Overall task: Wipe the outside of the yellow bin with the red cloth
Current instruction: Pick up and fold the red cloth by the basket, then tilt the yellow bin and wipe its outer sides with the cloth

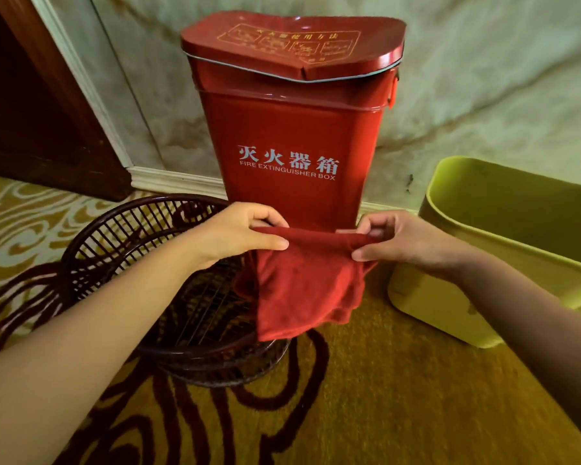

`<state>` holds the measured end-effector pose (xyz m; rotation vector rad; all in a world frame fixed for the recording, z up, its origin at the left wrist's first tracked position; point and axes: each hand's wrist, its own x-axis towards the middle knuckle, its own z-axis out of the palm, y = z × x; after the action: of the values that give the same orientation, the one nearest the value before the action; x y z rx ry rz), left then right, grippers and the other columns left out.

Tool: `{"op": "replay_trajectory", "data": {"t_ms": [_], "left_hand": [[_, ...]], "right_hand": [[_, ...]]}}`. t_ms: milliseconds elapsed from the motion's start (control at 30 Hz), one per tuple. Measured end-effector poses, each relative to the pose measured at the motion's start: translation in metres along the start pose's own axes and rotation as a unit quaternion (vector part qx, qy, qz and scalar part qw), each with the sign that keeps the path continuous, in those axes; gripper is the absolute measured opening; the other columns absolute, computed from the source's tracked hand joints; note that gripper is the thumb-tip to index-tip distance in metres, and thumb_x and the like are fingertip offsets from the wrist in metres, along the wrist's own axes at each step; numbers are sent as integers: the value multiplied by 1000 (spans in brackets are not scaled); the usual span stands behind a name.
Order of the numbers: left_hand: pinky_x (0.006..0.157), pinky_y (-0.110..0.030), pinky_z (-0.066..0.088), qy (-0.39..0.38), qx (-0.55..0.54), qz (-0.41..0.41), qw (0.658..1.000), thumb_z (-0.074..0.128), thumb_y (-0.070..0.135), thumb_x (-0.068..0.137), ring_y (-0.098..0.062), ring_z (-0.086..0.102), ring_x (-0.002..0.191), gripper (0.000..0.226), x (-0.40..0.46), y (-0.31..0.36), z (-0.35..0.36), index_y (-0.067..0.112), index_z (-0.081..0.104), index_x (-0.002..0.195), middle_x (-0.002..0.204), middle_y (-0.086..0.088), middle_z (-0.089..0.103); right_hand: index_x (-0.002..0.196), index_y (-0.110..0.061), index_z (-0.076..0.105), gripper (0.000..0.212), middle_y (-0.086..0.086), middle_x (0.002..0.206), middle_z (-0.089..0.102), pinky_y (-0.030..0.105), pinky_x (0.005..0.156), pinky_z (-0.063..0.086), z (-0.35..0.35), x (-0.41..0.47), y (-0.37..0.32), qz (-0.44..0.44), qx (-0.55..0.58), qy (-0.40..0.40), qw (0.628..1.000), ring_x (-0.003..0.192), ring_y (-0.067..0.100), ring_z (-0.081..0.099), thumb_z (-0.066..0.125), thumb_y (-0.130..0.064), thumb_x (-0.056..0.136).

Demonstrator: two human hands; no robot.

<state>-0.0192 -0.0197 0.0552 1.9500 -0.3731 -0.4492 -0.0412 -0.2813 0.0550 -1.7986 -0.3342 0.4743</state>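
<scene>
The red cloth (302, 283) hangs in the middle of the view, held up by its top edge. My left hand (239, 234) pinches its upper left corner and my right hand (396, 241) pinches its upper right corner. The cloth's lower part droops over the rim of a dark basket. The yellow bin (483, 263) stands on the carpet at the right, open at the top, partly cut off by the frame edge. It sits apart from the cloth, just right of my right hand.
A dark wire basket (121, 236) stands on the patterned carpet below my left arm. A tall red fire extinguisher box (292, 129) stands against the marbled wall behind the cloth. A dark wooden door frame (41, 112) is at the far left.
</scene>
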Motion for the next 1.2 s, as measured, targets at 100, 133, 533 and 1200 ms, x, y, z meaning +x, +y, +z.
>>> {"op": "replay_trajectory", "data": {"t_ms": [100,133,533,1200], "left_hand": [[65,-15,50,-12,3,18,1000,74,14,67,-8,68,73,18,6,18,18,28,68,77,71,7,74],[64,-15,50,-20,4,20,1000,74,14,67,-8,68,73,18,9,23,26,27,68,77,72,5,74],[76,-23,48,-116,18,2,993,73,8,67,-5,64,69,19,49,42,136,24,67,75,71,8,70],[72,-25,46,-89,353,196,911,66,16,75,-14,63,80,17,153,133,234,11,72,90,88,-7,73]], "right_hand": [[71,-11,59,17,4,76,73,13,69,53,-21,-23,-15,-14,3,15,1000,76,0,67,69,3,70],[76,-10,62,13,0,70,71,13,65,52,-27,-33,-19,-10,-3,18,1000,66,3,65,69,-1,69],[99,-12,69,40,5,92,75,18,78,53,-71,-128,6,76,-66,142,985,80,4,67,61,18,73],[93,-13,72,24,8,99,72,24,67,56,-138,-248,82,214,102,350,906,95,19,66,62,3,78]]}}
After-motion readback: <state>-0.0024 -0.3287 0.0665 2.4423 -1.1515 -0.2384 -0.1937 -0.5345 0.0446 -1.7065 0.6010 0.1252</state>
